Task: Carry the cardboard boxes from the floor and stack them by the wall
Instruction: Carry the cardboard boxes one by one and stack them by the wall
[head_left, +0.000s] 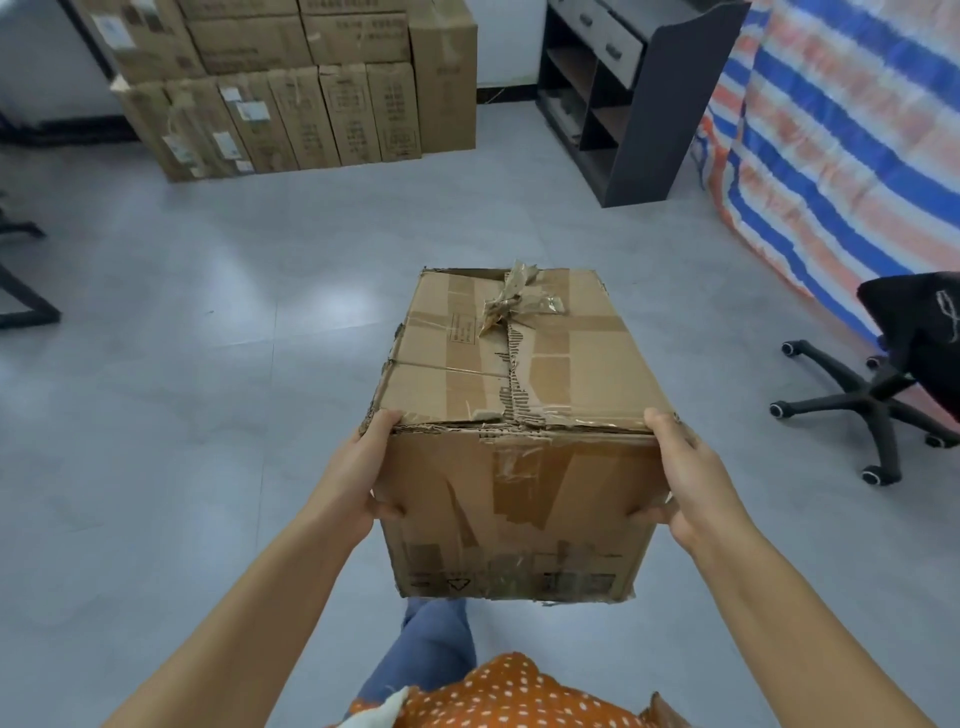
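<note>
hands: left hand (371, 470) and right hand (680, 475) clamp the near corners of the cardboard box (519, 431), thumbs on the front face, fingers round the sides.
box position: off the floor (208, 364), out in front of the body, well apart from the stack by the wall (311, 93).
handling: looks stiff but worn, with torn tape (511, 299) and frayed edges; side grip could slip, a hand under the base seems safer.
weight: likely moderate.
contents: flaps closed, cannot tell.
</note>
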